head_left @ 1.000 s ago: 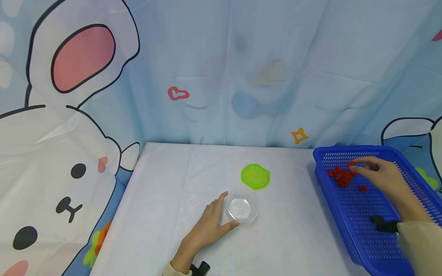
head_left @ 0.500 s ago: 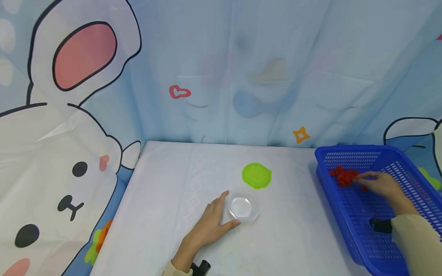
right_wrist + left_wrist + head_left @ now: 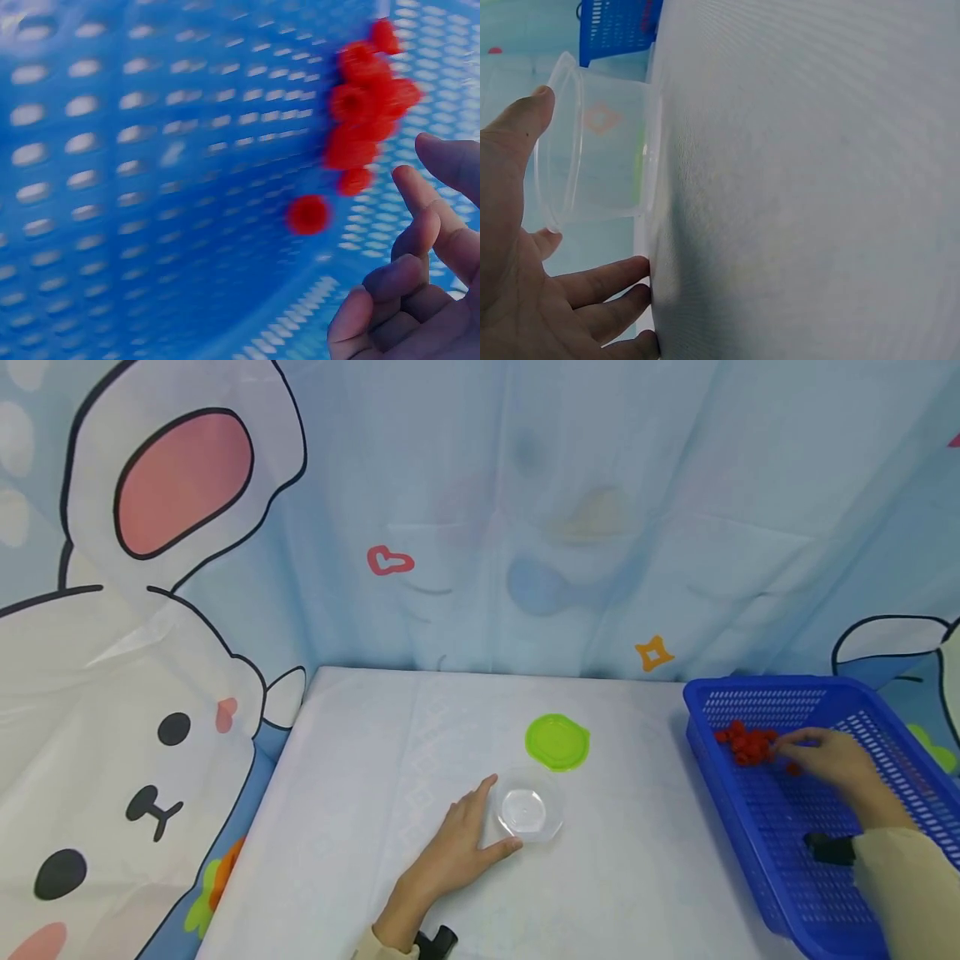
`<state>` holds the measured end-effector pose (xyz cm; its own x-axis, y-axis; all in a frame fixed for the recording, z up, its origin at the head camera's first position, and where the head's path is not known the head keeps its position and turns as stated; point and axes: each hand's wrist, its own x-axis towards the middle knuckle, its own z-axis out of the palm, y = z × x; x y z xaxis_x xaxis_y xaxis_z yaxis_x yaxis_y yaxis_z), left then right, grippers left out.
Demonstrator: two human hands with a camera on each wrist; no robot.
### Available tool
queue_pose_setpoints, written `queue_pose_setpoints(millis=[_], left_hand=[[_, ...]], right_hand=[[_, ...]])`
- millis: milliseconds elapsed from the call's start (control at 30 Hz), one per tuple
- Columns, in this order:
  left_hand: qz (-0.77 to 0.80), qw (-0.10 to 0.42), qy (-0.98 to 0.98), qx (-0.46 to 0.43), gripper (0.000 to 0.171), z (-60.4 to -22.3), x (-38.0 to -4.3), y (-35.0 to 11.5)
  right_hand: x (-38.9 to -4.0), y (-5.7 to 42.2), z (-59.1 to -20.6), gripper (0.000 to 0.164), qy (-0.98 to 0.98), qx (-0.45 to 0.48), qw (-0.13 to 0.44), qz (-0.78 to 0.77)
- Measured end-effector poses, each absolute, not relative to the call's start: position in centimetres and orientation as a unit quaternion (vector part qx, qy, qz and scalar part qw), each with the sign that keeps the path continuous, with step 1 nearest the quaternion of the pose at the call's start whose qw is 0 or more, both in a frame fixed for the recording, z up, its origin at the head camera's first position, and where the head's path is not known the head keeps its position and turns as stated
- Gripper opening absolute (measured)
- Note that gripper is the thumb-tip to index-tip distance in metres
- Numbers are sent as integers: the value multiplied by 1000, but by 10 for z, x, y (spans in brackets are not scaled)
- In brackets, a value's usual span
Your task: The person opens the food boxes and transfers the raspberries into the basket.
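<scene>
A clear plastic cup (image 3: 528,808) stands upright on the white table. My left hand (image 3: 457,843) rests beside it, fingers fairly straight, with thumb and index finger spread at its rim. In the left wrist view, the thumb tip overlaps the rim of the cup (image 3: 600,142), and the other fingertips of the left hand (image 3: 547,285) touch the cloth. My right hand (image 3: 828,764) reaches into the blue basket (image 3: 750,852). Close to its fingertips lies a pile of small, round red pieces (image 3: 360,112). Thumb and index finger of the right hand (image 3: 420,262) are apart, with nothing visible between them.
Behind the cup lies a bright green lid (image 3: 557,742). A single red piece (image 3: 308,215) sits apart from the pile. High perforated walls surround the right hand in the basket. A printed blue curtain (image 3: 465,618) hangs behind the table (image 3: 360,752).
My right hand has come lower and nearer to the red pile; a red piece seen at its fingertips earlier is not visible there now. My left hand and the cup stay in place.
</scene>
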<state>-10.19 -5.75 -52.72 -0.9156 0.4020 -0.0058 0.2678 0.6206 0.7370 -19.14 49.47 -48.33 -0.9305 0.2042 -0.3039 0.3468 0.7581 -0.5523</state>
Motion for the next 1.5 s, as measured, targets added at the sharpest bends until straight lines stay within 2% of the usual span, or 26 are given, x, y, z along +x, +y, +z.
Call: queue_pose_setpoints(millis=[167,333,600,833,1133,1367,1500], left_hand=[[387,91,898,188,94,-525,-101,-58],[381,91,899,195,95,-522,-101,-58],[376,88,901,198,96,-521,-100,-58],[365,84,905,202,99,-519,-100,-59],[358,65,910,197,93,-510,-97,-62],[357,48,917,170,80,-503,-82,-68],[363,19,916,168,73,-501,-70,-71]], right_hand=[[-183,473,-462,62,952,97,51,-285],[-173,438,-435,51,964,42,-11,-262],[-155,380,-400,42,956,14,-66,-285],[-135,333,-386,26,940,-35,-117,-319],[-114,273,-403,15,908,-85,-180,-368],[-101,242,-438,18,880,-109,-189,-422],[-93,232,-454,20,871,-112,-184,-441]])
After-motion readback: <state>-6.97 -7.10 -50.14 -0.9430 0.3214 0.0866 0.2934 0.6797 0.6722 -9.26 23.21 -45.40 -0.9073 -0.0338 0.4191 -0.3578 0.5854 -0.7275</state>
